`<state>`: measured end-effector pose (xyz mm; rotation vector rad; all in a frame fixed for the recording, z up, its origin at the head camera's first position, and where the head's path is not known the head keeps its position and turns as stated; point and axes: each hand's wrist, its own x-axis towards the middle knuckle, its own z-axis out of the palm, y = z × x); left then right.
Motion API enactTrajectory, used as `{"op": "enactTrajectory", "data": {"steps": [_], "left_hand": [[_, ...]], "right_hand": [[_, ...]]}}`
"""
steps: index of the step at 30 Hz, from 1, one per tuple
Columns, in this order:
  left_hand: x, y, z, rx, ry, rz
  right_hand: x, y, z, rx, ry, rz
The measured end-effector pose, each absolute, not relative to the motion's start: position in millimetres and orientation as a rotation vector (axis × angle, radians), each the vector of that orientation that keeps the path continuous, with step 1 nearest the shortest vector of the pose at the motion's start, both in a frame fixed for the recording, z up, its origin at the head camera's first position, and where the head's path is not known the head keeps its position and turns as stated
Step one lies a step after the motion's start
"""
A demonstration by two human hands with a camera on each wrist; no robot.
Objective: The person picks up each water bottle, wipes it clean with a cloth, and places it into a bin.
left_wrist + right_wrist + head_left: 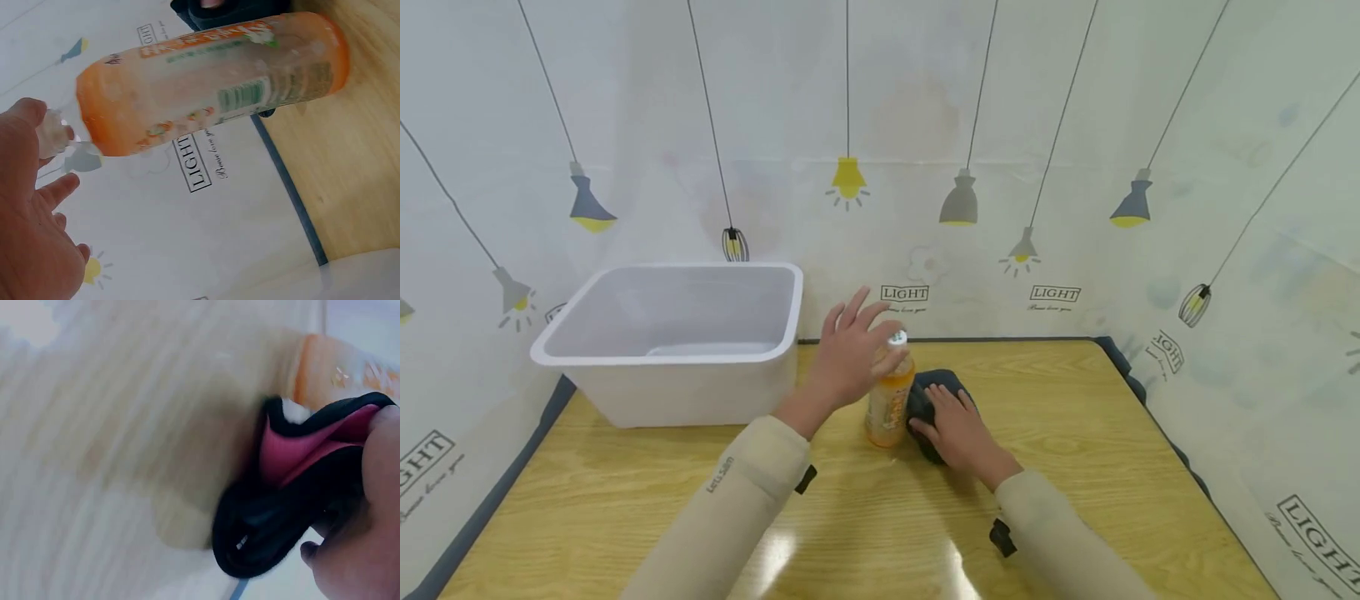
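Bottle [890, 402] stood upright on the table [1075, 467], between both hands.
Left hand [848, 357], fingers spread, hovered by its cap; right hand [958, 431] lay flat on a dark pouch [934, 390] touching it.

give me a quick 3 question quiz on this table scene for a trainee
1. True or false: the left hand is closed tightly round the orange drink bottle.
2. What does the right hand rest on?
A. the white plastic tub
B. the dark pouch
C. the bare wooden table
3. Which side of the bottle is the tub on, seen from the head camera?

Key
1. False: its fingers are spread beside the cap.
2. B
3. The left, standing apart from the bottle.
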<state>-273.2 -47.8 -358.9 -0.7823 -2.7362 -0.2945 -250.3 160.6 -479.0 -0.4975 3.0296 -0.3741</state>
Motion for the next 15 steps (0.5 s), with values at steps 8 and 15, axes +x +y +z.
{"op": "enactTrajectory", "data": {"steps": [8, 15], "left_hand": [[-271.4, -51.8, -347.9, -0.805, -2.778, -0.331], [-268.3, -44.8, -344.1, -0.638, -2.842, -0.202]], "right_hand": [[-251.7, 172.0, -452.0, -0.521, 3.085, -0.636], [-250.1, 172.0, -439.6, -0.566, 3.110, -0.716]]}}
